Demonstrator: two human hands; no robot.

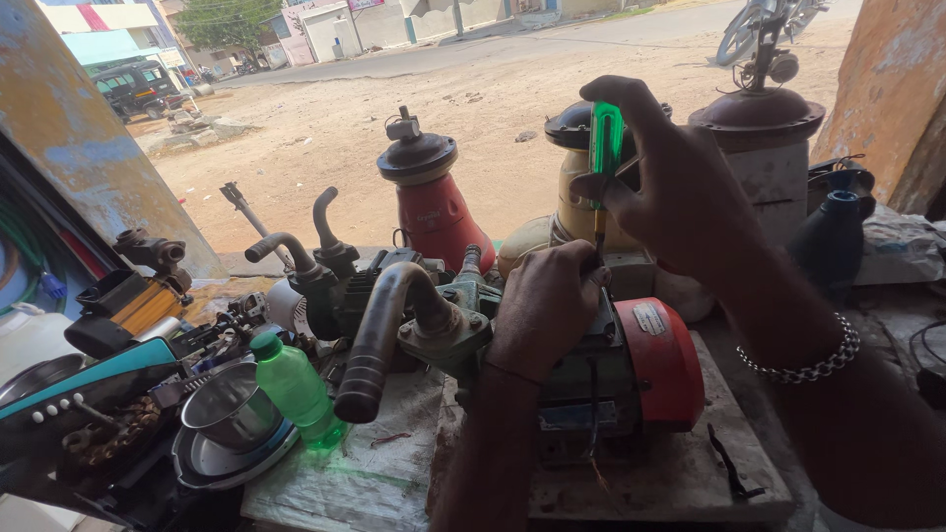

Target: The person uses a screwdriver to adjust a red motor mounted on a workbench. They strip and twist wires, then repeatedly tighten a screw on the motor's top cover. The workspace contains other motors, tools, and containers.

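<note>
right hand [670,187] gripping green-handled screwdriver [604,148] upright above pump motor [601,365] | left hand [542,305] clasped on motor top | curved pipe [379,340], green bottle [294,386], steel bowl [229,406] crowding left

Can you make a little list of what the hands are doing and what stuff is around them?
Right hand: holds a green screwdriver upright, tip pointing down
Left hand: rests on top of the pump motor
Motor end: red cover
Pipe: dark, curved, sticks out toward the left
Green bottle: stands left of the pipe
Metal bowl: beside the bottle
Behind: red cone-shaped part
</note>
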